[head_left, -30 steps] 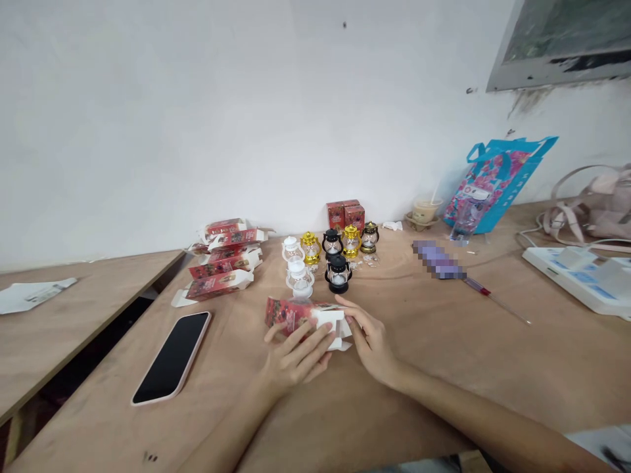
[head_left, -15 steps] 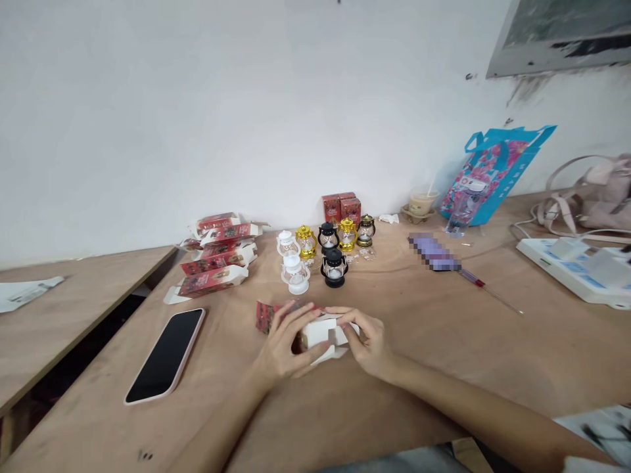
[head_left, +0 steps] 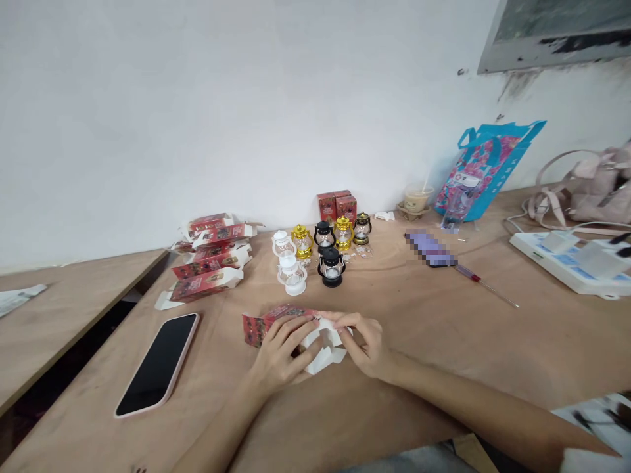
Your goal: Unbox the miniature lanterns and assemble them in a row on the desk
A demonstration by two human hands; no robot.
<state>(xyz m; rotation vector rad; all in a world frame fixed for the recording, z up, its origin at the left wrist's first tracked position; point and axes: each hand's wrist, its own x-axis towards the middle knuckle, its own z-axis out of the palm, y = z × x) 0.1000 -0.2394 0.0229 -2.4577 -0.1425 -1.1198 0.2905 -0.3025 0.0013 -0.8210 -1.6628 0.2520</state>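
head view, red carton (head_left: pixel 261 323), white flaps open

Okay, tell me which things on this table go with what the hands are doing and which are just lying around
In hand: left hand and right hand on the red carton; flat cartons; mini lanterns; closed red boxes.
Lying about: phone, screwdriver, blue bag, drink cup.

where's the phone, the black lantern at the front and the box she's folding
phone (head_left: pixel 156 365), head view, middle of its dark screen
front black lantern (head_left: pixel 330 268), head view, on its glass body
red box (head_left: pixel 259 325), head view, on the printed side left of the left hand
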